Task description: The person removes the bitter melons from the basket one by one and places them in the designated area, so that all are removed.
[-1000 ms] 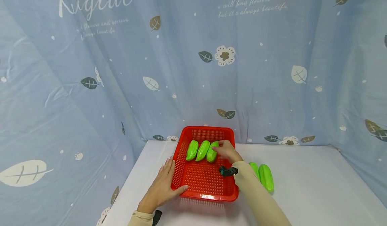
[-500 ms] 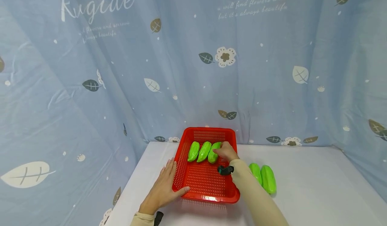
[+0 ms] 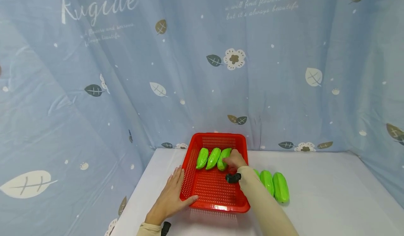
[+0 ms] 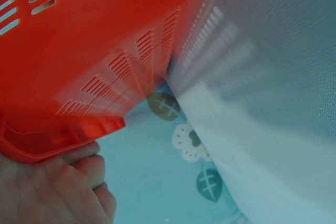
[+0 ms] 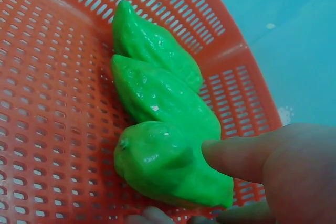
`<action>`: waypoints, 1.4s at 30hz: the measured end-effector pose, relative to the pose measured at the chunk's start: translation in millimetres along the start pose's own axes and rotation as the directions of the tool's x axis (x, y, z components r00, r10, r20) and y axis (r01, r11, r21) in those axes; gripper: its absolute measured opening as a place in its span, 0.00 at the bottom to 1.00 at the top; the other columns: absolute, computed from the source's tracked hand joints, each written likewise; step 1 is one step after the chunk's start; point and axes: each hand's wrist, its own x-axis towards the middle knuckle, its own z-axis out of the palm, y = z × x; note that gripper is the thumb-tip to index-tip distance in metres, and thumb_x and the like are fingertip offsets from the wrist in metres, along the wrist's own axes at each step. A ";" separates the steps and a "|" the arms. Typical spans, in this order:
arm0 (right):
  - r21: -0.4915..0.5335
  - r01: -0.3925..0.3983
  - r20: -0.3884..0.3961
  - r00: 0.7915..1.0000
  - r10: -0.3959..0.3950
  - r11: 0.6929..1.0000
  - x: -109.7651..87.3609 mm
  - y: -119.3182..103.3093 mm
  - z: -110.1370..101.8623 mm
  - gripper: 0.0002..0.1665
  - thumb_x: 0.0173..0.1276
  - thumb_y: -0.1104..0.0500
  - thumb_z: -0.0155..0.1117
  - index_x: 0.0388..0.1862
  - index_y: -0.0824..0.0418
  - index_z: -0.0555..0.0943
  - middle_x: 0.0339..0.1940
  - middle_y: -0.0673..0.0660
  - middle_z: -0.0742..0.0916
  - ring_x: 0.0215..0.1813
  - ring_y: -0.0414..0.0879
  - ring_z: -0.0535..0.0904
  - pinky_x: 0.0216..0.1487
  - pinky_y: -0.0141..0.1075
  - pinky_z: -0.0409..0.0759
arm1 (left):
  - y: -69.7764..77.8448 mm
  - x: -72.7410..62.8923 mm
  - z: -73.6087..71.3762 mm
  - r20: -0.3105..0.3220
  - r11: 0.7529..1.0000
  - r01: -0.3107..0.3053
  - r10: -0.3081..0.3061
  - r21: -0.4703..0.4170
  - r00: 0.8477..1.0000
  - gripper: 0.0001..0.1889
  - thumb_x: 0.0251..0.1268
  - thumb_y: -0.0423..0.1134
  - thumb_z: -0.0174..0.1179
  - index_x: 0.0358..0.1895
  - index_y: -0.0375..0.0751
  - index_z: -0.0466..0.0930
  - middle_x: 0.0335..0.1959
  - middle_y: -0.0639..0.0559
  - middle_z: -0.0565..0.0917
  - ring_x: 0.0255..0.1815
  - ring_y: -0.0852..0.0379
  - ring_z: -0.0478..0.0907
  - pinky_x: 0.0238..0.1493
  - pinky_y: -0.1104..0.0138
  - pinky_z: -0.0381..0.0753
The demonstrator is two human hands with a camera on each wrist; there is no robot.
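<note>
A red perforated basket (image 3: 212, 187) sits on a white table. Three green peppers lie side by side at its far end: left (image 3: 202, 158), middle (image 3: 213, 157), right (image 3: 223, 158). My right hand (image 3: 232, 159) grips the right pepper (image 5: 168, 169), thumb (image 5: 236, 156) on top and fingertips (image 5: 152, 216) beneath. My left hand (image 3: 172, 195) lies flat against the basket's left side, fingers straight, thumb on the front corner. In the left wrist view its fingers (image 4: 52, 187) sit under the basket's rim (image 4: 63, 140).
More green peppers (image 3: 280, 187) lie on the table (image 3: 325, 194) just right of the basket, partly behind my right forearm. A blue leaf-printed curtain (image 3: 189, 71) closes off the back and both sides. A black band sits on each wrist.
My right hand has eased the right pepper slightly further back, closer against the middle one. The left hand and basket have stayed put.
</note>
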 end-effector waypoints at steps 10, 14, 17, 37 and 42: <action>0.016 -0.028 0.025 0.999 0.028 0.999 4.8 -1.1 2.4 0.33 0.68 0.63 0.68 0.66 0.79 0.69 0.48 0.70 0.85 0.36 0.56 0.89 0.38 0.43 0.90 | -0.8 -0.3 -0.8 -0.007 1.000 0.000 0.000 -0.009 1.000 0.60 0.60 0.72 0.61 0.83 0.35 0.49 0.87 0.41 0.49 0.88 0.43 0.45 0.85 0.43 0.53; 0.015 -0.043 0.040 0.998 0.043 0.999 8.3 2.7 3.3 0.34 0.68 0.63 0.69 0.66 0.78 0.68 0.50 0.71 0.84 0.35 0.54 0.89 0.36 0.41 0.90 | -0.8 -0.5 0.3 -0.009 1.000 0.000 0.000 -0.003 1.000 0.60 0.60 0.72 0.61 0.83 0.34 0.49 0.87 0.40 0.49 0.88 0.43 0.45 0.85 0.44 0.53; -0.001 -0.045 0.040 0.998 0.045 0.999 10.7 5.0 3.5 0.34 0.67 0.62 0.70 0.65 0.78 0.69 0.50 0.70 0.84 0.34 0.53 0.88 0.35 0.40 0.89 | -0.4 -0.1 0.8 -0.007 1.000 0.002 -0.002 -0.006 1.000 0.60 0.60 0.72 0.61 0.83 0.34 0.49 0.87 0.41 0.49 0.88 0.43 0.45 0.85 0.44 0.53; 0.109 -0.064 0.075 0.996 0.056 0.992 10.3 1.8 6.5 0.31 0.65 0.68 0.71 0.62 0.79 0.71 0.55 0.72 0.82 0.38 0.54 0.89 0.43 0.44 0.91 | -1.0 -0.6 0.3 -0.022 1.000 -0.007 0.007 -0.015 1.000 0.60 0.60 0.72 0.62 0.83 0.34 0.49 0.86 0.40 0.50 0.88 0.41 0.46 0.84 0.43 0.54; 0.212 -0.094 0.120 0.990 0.069 0.973 1.4 -2.7 5.3 0.40 0.68 0.69 0.68 0.72 0.81 0.60 0.68 0.77 0.73 0.49 0.60 0.88 0.52 0.48 0.90 | -0.9 -1.3 0.1 -0.013 1.000 -0.001 0.001 -0.011 1.000 0.59 0.60 0.72 0.61 0.83 0.36 0.49 0.87 0.41 0.50 0.88 0.44 0.45 0.85 0.44 0.53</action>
